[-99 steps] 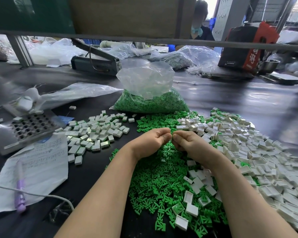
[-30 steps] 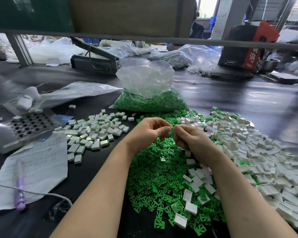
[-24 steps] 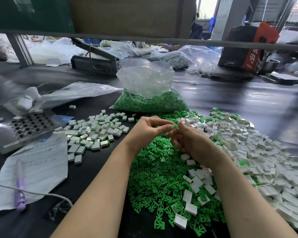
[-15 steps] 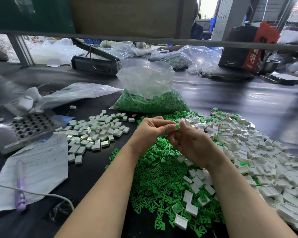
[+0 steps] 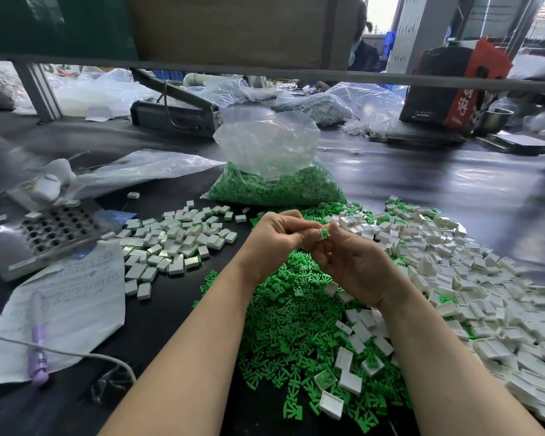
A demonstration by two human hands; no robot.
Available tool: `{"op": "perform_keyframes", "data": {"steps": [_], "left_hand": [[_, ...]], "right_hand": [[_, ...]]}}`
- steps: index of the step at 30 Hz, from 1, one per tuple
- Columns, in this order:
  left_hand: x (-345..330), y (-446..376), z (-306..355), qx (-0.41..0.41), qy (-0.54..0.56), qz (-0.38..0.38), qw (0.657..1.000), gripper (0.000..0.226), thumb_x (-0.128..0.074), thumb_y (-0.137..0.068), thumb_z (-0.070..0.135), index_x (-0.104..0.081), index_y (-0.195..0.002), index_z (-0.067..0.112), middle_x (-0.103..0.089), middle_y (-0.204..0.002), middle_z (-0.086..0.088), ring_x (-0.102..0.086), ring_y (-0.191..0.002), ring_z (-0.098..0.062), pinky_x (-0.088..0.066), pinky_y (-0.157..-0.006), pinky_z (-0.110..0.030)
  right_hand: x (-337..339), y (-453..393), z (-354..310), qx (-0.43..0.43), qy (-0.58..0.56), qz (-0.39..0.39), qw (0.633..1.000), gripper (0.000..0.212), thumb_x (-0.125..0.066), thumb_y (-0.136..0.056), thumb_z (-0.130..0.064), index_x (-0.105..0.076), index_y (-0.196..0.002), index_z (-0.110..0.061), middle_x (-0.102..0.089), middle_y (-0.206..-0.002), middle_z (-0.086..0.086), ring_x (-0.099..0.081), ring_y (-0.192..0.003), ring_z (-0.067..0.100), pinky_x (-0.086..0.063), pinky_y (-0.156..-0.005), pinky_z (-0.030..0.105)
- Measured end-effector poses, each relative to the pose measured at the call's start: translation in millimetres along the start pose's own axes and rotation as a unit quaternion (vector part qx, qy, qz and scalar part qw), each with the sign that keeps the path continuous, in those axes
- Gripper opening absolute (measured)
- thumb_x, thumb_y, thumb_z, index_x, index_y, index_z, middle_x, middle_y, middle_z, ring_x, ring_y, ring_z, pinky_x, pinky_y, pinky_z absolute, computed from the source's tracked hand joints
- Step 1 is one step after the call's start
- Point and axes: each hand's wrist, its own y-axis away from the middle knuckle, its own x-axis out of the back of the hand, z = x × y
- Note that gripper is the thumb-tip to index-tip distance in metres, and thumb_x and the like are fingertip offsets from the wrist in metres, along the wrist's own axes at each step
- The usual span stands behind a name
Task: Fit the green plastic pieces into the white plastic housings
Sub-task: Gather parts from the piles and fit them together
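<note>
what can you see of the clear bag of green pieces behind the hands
The clear plastic bag sits on the dark table, beyond both hands. Its lower part bulges with small green pieces; its upper part is empty, crumpled film standing loosely upright. A small white label shows on its front. Loose green pieces lie spread before it.

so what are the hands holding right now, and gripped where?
A small white housing with a green piece in it, pinched at its sides between the fingertips of left hand and right hand.
</note>
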Motion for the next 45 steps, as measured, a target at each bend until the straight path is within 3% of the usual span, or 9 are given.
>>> {"op": "perform_keyframes", "data": {"steps": [4, 8, 11, 20, 26, 29, 33, 38, 45], "left_hand": [[0, 0, 1, 0.003, -0.002, 0.002, 1.0, 0.019, -0.066, -0.087, -0.002, -0.072, -0.102, 0.007, -0.05, -0.085, -0.011, -0.054, -0.08, -0.019, -0.047, -0.082, -0.033], [2, -1, 1, 0.004, -0.007, -0.001, 1.0, 0.017, -0.067, -0.087, 0.002, -0.074, -0.098, 0.012, -0.05, -0.079, -0.001, -0.055, -0.077, -0.007, -0.049, -0.076, -0.02], [6, -1, 1, 0.022, -0.021, -0.018, 0.999, 0.014, -0.07, -0.087, 0.006, -0.076, -0.096, 0.014, -0.055, -0.082, 0.0, -0.059, -0.084, -0.01, -0.051, -0.087, -0.028], [9, 0, 6, 0.023, -0.01, -0.056, 0.998, 0.017, -0.07, -0.085, 0.004, -0.072, -0.101, -0.001, -0.055, -0.098, -0.013, -0.063, -0.087, -0.017, -0.055, -0.087, -0.03], [27, 2, 22, 0.044, -0.015, -0.158, 0.986, 0.01, -0.074, -0.081, 0.004, -0.076, -0.091, 0.003, -0.067, -0.084, -0.004, -0.06, -0.069, -0.007, -0.046, -0.06, -0.018], [28, 4, 33, 0.114, -0.083, -0.326, 0.935, 0.008, -0.076, -0.079, 0.011, -0.079, -0.085, 0.016, -0.071, -0.073, -0.002, -0.059, -0.063, -0.01, -0.047, -0.059, -0.019], [-2, 4, 42, 0.207, -0.256, -0.474, 0.817, 0.009, -0.078, -0.081, 0.024, -0.079, -0.089, 0.023, -0.072, -0.076, 0.005, -0.061, -0.067, -0.006, -0.047, -0.063, -0.02], [-20, 3, 47, 0.277, -0.341, -0.516, 0.735, 0.005, -0.076, -0.083, 0.032, -0.075, -0.081, 0.027, -0.072, -0.073, 0.012, -0.063, -0.064, -0.002, -0.046, -0.06, -0.018], [-34, 5, 52, 0.32, -0.328, -0.546, 0.702, 0.022, -0.072, -0.087, 0.034, -0.075, -0.094, 0.014, -0.075, -0.087, 0.002, -0.071, -0.075, -0.008, -0.053, -0.06, -0.019]], "right_hand": [[-1, -1, 1, -0.002, 0.004, 0.002, 1.0, 0.032, -0.052, -0.089, -0.041, -0.074, -0.086, -0.018, -0.057, -0.077, 0.002, -0.05, -0.069, 0.011, -0.042, -0.067, 0.02], [0, -2, 1, -0.016, -0.005, -0.017, 1.0, 0.036, -0.053, -0.089, -0.043, -0.069, -0.101, -0.013, -0.055, -0.076, 0.004, -0.051, -0.067, 0.011, -0.043, -0.061, 0.019], [1, -3, -3, -0.032, 0.047, -0.017, 0.998, 0.042, -0.056, -0.086, -0.048, -0.063, -0.097, -0.009, -0.059, -0.072, 0.006, -0.053, -0.063, 0.013, -0.04, -0.054, 0.02], [0, -1, -6, -0.04, 0.082, -0.017, 0.996, 0.044, -0.058, -0.086, -0.05, -0.058, -0.099, -0.007, -0.06, -0.069, 0.006, -0.052, -0.058, 0.012, -0.036, -0.05, 0.019], [5, -2, -14, -0.07, 0.106, 0.031, 0.991, 0.059, -0.04, -0.085, -0.062, -0.067, -0.087, -0.01, -0.059, -0.068, 0.007, -0.051, -0.059, 0.014, -0.036, -0.052, 0.023], [10, -1, -15, -0.052, 0.161, 0.089, 0.982, 0.057, -0.043, -0.085, -0.058, -0.068, -0.089, -0.007, -0.058, -0.065, 0.006, -0.048, -0.059, 0.016, -0.035, -0.053, 0.027], [14, 2, -18, -0.048, 0.201, 0.127, 0.97, 0.051, -0.048, -0.086, -0.052, -0.067, -0.091, -0.005, -0.059, -0.063, 0.004, -0.046, -0.055, 0.014, -0.033, -0.043, 0.019], [17, 3, -21, -0.047, 0.235, 0.127, 0.963, 0.042, -0.047, -0.097, -0.042, -0.068, -0.089, -0.007, -0.062, -0.063, 0.002, -0.047, -0.054, 0.013, -0.036, -0.044, 0.018], [22, 6, -25, -0.041, 0.258, 0.145, 0.954, 0.037, -0.05, -0.098, -0.039, -0.071, -0.087, -0.011, -0.062, -0.062, -0.001, -0.048, -0.054, 0.009, -0.037, -0.046, 0.016]]}}
